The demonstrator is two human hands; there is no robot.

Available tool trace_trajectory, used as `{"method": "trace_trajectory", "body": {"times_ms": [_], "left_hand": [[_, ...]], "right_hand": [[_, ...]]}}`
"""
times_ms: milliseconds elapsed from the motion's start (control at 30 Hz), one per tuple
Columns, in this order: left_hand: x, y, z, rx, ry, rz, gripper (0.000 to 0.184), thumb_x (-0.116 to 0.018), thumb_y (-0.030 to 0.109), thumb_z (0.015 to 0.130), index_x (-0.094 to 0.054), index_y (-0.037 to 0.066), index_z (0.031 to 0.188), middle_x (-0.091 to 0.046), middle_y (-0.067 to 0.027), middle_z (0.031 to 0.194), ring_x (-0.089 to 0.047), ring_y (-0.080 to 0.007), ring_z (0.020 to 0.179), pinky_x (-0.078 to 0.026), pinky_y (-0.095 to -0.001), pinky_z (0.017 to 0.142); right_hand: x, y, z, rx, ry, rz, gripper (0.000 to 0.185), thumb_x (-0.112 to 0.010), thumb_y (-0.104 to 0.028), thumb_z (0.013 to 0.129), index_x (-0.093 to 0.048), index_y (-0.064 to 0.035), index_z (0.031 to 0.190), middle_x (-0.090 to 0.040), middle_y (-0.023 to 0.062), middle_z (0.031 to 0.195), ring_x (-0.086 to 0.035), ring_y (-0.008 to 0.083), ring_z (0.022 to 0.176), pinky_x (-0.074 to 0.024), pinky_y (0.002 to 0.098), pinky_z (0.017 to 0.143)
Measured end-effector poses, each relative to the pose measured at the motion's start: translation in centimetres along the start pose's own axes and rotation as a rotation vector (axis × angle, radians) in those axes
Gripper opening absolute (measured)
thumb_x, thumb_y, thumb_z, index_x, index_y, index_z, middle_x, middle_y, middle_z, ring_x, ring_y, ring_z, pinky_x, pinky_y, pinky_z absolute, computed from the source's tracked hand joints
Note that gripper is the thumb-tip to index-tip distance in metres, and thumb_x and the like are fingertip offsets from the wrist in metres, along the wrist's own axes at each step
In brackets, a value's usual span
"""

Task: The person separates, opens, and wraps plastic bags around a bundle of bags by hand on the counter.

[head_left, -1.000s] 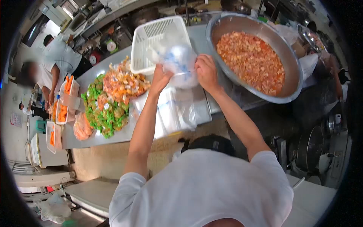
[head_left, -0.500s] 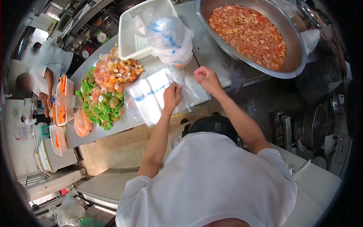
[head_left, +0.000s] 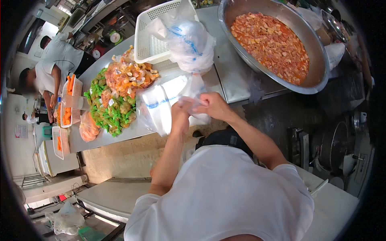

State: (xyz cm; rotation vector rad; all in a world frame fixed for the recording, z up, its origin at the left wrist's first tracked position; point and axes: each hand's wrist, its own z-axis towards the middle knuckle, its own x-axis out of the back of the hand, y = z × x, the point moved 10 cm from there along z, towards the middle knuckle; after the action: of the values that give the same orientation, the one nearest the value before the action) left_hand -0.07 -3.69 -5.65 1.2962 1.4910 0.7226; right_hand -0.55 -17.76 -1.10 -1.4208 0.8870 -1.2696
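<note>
Both hands are together at the table's near edge, pinching a thin clear plastic bag [head_left: 197, 84] whose film stands up between and behind them. My left hand [head_left: 180, 117] is closed on its left side, in front of a stack of flat white plastic bags [head_left: 161, 103] with a blue stripe. My right hand [head_left: 215, 106] is closed on the right side, its fingers almost touching the left ones. The fingertips are partly hidden by the film. Behind the hands rests a bulging clear bag with blue print [head_left: 192, 46], leaning against a white basket [head_left: 155, 54].
A large metal basin [head_left: 319, 82] of marinated meat pieces [head_left: 271, 44] stands right. Left on the metal table [head_left: 96, 145] lie green-tied bags [head_left: 106, 100], orange-filled bags [head_left: 130, 74] and baskets of carrots [head_left: 72, 105]. Co-workers [head_left: 46, 76] stand at the far left.
My right hand has moved left and down to meet my left hand. A clear bag is now stretched between them. The whole view has shifted slightly.
</note>
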Motion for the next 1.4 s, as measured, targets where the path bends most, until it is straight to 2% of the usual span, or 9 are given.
{"method": "trace_trajectory", "body": {"times_ms": [300, 433, 533, 600, 667, 767, 833, 933, 1400], "left_hand": [[-4.7, 8.8, -2.9, 0.008, -0.269, -0.592, 0.032, -0.056, 0.019, 0.088, -0.061, -0.002, 0.112, -0.066, -0.0134, 0.109, -0.059, -0.0245, 0.109, -0.044, -0.0397, 0.097], [-7.0, 10.9, -4.6, 0.026, -0.578, -0.173, 0.041, -0.048, 0.036, 0.095, -0.065, 0.000, 0.107, -0.067, -0.0131, 0.108, -0.062, -0.0261, 0.100, -0.043, -0.0383, 0.093], [-8.0, 25.3, -3.1, -0.674, -0.053, 0.693, 0.043, -0.048, 0.031, 0.100, -0.062, 0.003, 0.070, -0.058, -0.0100, 0.066, -0.055, -0.0187, 0.072, -0.042, -0.0376, 0.071], [-11.5, 33.6, -4.0, -1.480, 0.026, 0.935, 0.027, -0.061, 0.021, 0.087, -0.058, 0.000, 0.070, -0.059, -0.0127, 0.072, -0.057, -0.0238, 0.071, -0.044, -0.0425, 0.066], [-14.9, 33.9, -0.3, -1.787, -0.100, 1.278, 0.020, -0.066, 0.017, 0.077, -0.059, -0.002, 0.077, -0.061, -0.0166, 0.077, -0.060, -0.0275, 0.075, -0.047, -0.0425, 0.069], [-9.6, 23.8, 12.7, -0.775, -0.351, 1.271, 0.024, -0.065, 0.016, 0.074, -0.060, -0.003, 0.088, -0.063, -0.0218, 0.083, -0.061, -0.0395, 0.082, -0.049, -0.0413, 0.077], [-8.6, 22.4, 10.3, -1.113, -0.336, 0.938, 0.027, -0.065, 0.019, 0.075, -0.062, -0.003, 0.090, -0.063, -0.0233, 0.089, -0.059, -0.0441, 0.086, -0.048, -0.0455, 0.079], [-7.1, 20.2, 10.7, -0.847, -0.237, 0.921, 0.034, -0.069, 0.026, 0.078, -0.064, -0.002, 0.097, -0.063, -0.0238, 0.097, -0.058, -0.0435, 0.093, -0.045, -0.0487, 0.086], [-7.6, 17.6, 5.9, -1.343, -0.061, 1.064, 0.031, -0.076, 0.022, 0.074, -0.066, 0.006, 0.099, -0.061, -0.0179, 0.101, -0.054, -0.0386, 0.095, -0.044, -0.0463, 0.085]], "right_hand": [[8.7, -5.4, -0.1, 0.152, 0.473, -0.018, 0.032, -0.071, -0.009, 0.078, -0.043, -0.0066, 0.063, -0.044, -0.0034, 0.059, -0.041, 0.0051, 0.060, -0.0359, 0.0266, 0.052], [16.6, -11.0, 2.1, 0.343, 0.469, 0.460, 0.026, -0.076, -0.011, 0.080, -0.050, -0.0073, 0.080, -0.055, -0.0007, 0.075, -0.049, 0.0057, 0.068, -0.0416, 0.0258, 0.058], [14.8, -26.5, -0.9, 0.621, 0.104, 0.404, 0.028, -0.078, -0.013, 0.078, -0.051, -0.0051, 0.082, -0.057, 0.0033, 0.075, -0.058, 0.0149, 0.068, -0.0470, 0.0319, 0.061], [12.8, -29.3, 2.0, 0.703, 0.067, -0.234, 0.022, -0.070, -0.012, 0.078, -0.049, -0.0046, 0.081, -0.056, 0.0076, 0.076, -0.059, 0.0223, 0.073, -0.0484, 0.0339, 0.066], [13.0, -26.0, 8.0, 0.685, 0.041, -0.700, 0.020, -0.065, -0.014, 0.075, -0.050, -0.0028, 0.082, -0.057, 0.0136, 0.080, -0.060, 0.0313, 0.080, -0.0492, 0.0379, 0.070], [12.5, -11.6, 14.9, 0.399, -0.050, -1.017, 0.022, -0.060, -0.016, 0.073, -0.055, -0.0005, 0.089, -0.061, 0.0212, 0.089, -0.059, 0.0399, 0.090, -0.0484, 0.0434, 0.074], [12.9, -8.2, 12.5, 0.470, 0.174, -0.728, 0.023, -0.053, -0.015, 0.077, -0.060, -0.0035, 0.095, -0.063, 0.0204, 0.093, -0.061, 0.0401, 0.088, -0.0481, 0.0462, 0.077], [12.5, -6.0, 10.5, 0.378, 0.231, -0.497, 0.024, -0.054, -0.014, 0.076, -0.061, -0.0037, 0.097, -0.063, 0.0211, 0.098, -0.060, 0.0401, 0.091, -0.0482, 0.0461, 0.079], [12.1, -6.2, 6.8, 0.588, 0.500, -0.358, 0.006, -0.055, -0.004, 0.083, -0.055, 0.0015, 0.086, -0.061, 0.0171, 0.095, -0.060, 0.0347, 0.092, -0.0479, 0.0392, 0.081]]}}
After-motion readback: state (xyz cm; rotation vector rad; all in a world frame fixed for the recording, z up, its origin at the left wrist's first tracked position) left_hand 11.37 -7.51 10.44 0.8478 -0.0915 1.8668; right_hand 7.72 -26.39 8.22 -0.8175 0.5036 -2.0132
